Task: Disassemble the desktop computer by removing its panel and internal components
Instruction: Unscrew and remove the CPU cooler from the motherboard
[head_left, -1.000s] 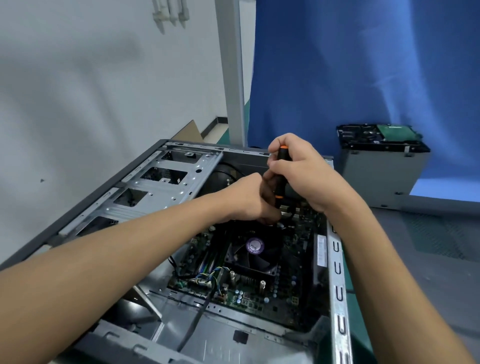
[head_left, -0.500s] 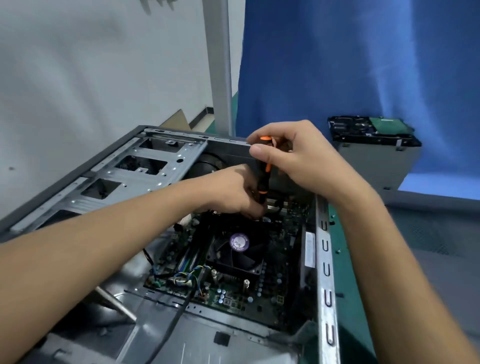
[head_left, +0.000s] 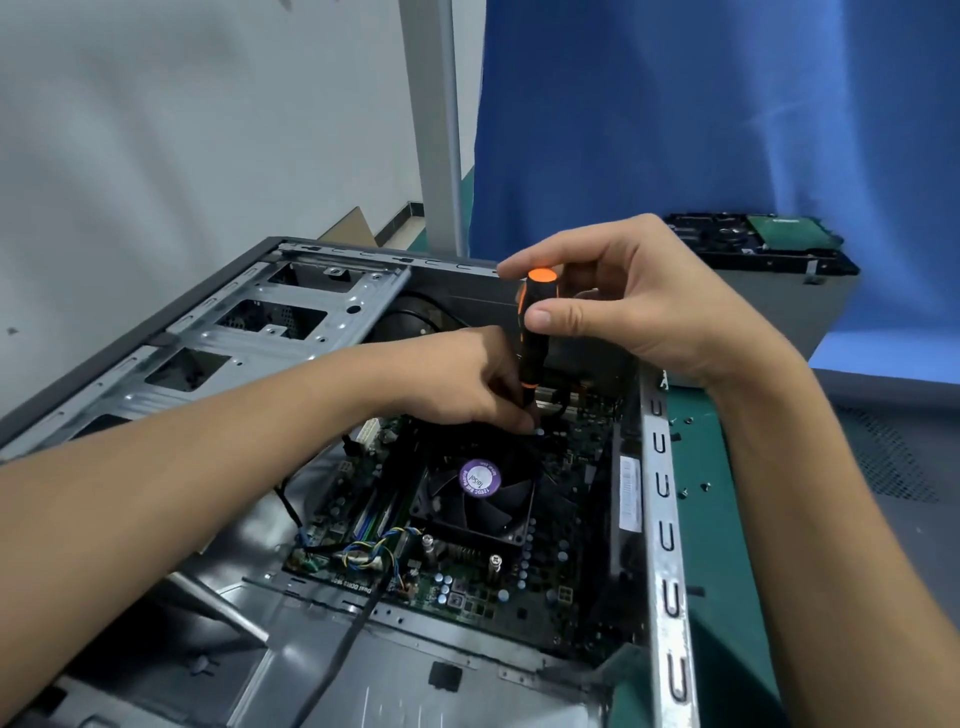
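At the upper end of the screwdriver (head_left: 535, 332), our right hand (head_left: 649, 312) pinches the handle between thumb and forefinger just below the orange cap, the other fingers loosely curled behind it. Lower down, our left hand (head_left: 457, 379) has its fingertips closed round the bottom of the handle where the shaft begins, steadying it. The tip, and any screw it sits in, is hidden beneath those left fingers, so we cannot tell whether the bit is seated. That is where we judge the risk to lie: with so light a pinch up top, a tilted or half-seated bit could cam out and skid onto the motherboard (head_left: 566, 582), or a freed screw could drop among the components. The cooler fan (head_left: 480, 499) with its purple label lies just beneath and nearer to us than the left fingertips, its far edge close under them. Around it the computer case (head_left: 657, 519) lies on its side, open, both hands reaching inside its right rim. Beyond that rim, loose screws (head_left: 685, 491) sit on the green mat (head_left: 711, 545).
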